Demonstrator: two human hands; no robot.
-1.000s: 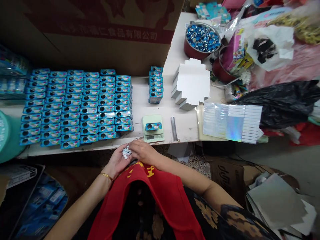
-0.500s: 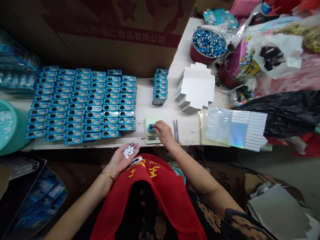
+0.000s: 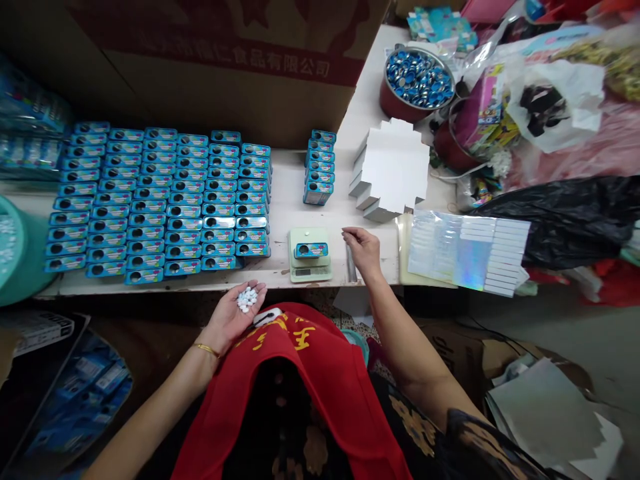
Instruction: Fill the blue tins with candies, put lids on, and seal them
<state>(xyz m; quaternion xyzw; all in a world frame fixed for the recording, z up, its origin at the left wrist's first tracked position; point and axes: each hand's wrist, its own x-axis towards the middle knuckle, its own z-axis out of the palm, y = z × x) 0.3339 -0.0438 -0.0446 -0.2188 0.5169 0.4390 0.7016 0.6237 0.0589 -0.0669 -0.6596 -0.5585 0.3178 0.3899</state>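
Observation:
My left hand (image 3: 231,316) is cupped palm up at the table's front edge, holding a small heap of white tablets (image 3: 247,299). On a pale green kitchen scale (image 3: 326,273) lies a small blue box (image 3: 315,251) with a round dark hole in its face. One small white tablet (image 3: 307,234) sits on the scale behind that box. To the right of the scale my right hand (image 3: 364,252) hovers with thumb and fingers pinched together. What those fingers hold, if anything, I cannot make out. Beneath that hand a metal strip (image 3: 351,267) is partly hidden.
Rows of blue boxes (image 3: 185,207) fill the left, with a short row (image 3: 320,167) behind the scale. A large carton (image 3: 225,87) stands at the back. At right are white card blanks (image 3: 393,163), a pot of blue caps (image 3: 419,77) and sticker sheets (image 3: 470,250). A teal tub (image 3: 35,260) is far left.
My right hand has let go of the blue box on the scale and moved right. The box now shows in full. My left hand has shifted slightly left with the tablets.

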